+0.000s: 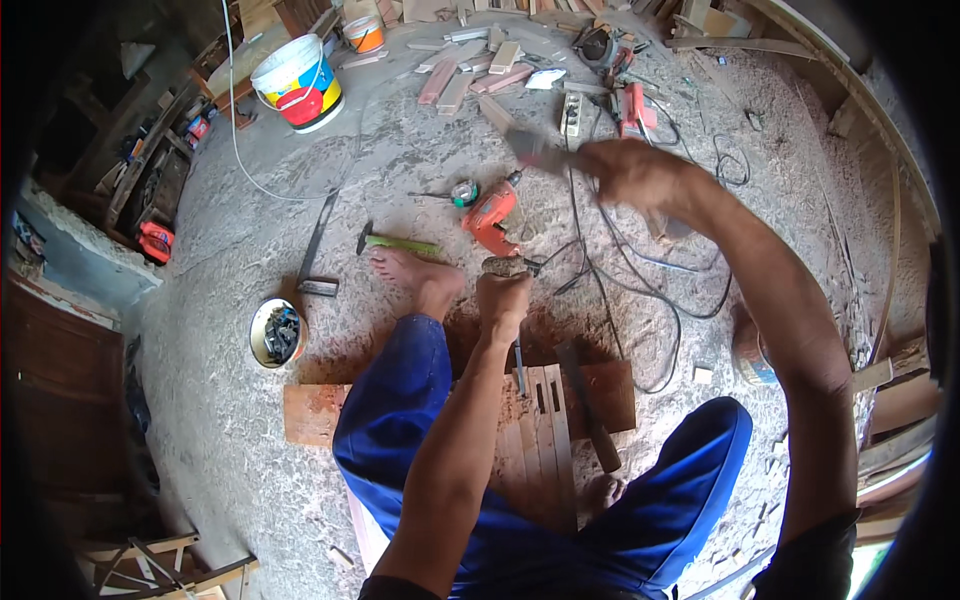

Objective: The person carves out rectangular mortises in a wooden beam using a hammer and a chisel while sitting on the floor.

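The left hand (504, 300), on the near side of the orange drill (491, 217), is closing its fingers tightly around the handle of a chisel (519, 368), whose blade is pointing down at pale wood strips (548, 455) nearer the person than the drill; whether the tip is touching them is hard to tell. The right hand (640, 175), beyond the drill and to its right, is holding a blurred tool (540, 152) by its handle, fist shut around it, with the head hanging above the floor and pointing left; its exact kind is unclear. The strips are lying across a reddish board (312, 412), also on the drill's near side, and a long tool with a wooden handle (590, 413) is resting just right of them. A hammer with a green handle (402, 243) is lying just left of the drill, near a bare foot (415, 275), while a metal square (317, 245) is lying farther left. A bowl of dark metal pieces (257, 340) is sitting left and nearer, a colourful bucket (300, 90) is standing beyond the drill to the left, and wood offcuts (475, 78) are lying scattered beyond it.
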`<state>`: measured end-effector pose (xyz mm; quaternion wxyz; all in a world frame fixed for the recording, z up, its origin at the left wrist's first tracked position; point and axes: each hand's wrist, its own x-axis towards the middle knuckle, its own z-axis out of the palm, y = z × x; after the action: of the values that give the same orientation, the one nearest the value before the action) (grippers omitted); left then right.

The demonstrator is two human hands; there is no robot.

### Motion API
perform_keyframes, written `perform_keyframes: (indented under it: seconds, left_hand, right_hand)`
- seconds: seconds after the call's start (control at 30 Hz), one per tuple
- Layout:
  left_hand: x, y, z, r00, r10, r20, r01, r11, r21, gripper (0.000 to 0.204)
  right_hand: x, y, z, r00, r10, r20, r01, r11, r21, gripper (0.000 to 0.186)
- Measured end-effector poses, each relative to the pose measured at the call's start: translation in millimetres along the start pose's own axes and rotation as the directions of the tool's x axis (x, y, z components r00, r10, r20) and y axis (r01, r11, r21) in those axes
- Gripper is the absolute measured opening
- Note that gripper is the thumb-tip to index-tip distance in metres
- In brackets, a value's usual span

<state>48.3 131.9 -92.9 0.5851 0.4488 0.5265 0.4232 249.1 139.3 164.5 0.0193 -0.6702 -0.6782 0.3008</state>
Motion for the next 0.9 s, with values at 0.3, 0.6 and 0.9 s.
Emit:
perform_keyframes:
  seconds: [0.3, 0.6, 0.9]
  left_hand:
    - [-15.5, 18.7, -11.7, 1.0, -0.017, -0.019, 0.015, 0.997, -0.08, 0.027]
    - [-147.5, 42.3, -1.7, 0.825, 0.518, -0.227, -0.507, 0.855, 0.109, 0.023]
    - [24.2, -19.4, -9.6, 0.974, 0.184, -0.134, -0.119, 0.913, 0.389, 0.018]
  right_hand:
    - [19.6, -9.2, 110.4, 0.961, -0.24, 0.137, 0.266, 0.938, -0.223, 0.028]
    - [-89.9, 32.1, 175.7, 0.97, 0.041, -0.242, 0.092, 0.853, 0.515, 0.028]
    - [-166.4, 46.6, 244.5, 0.922, 0.378, -0.083, -0.07, 0.373, 0.925, 0.033]
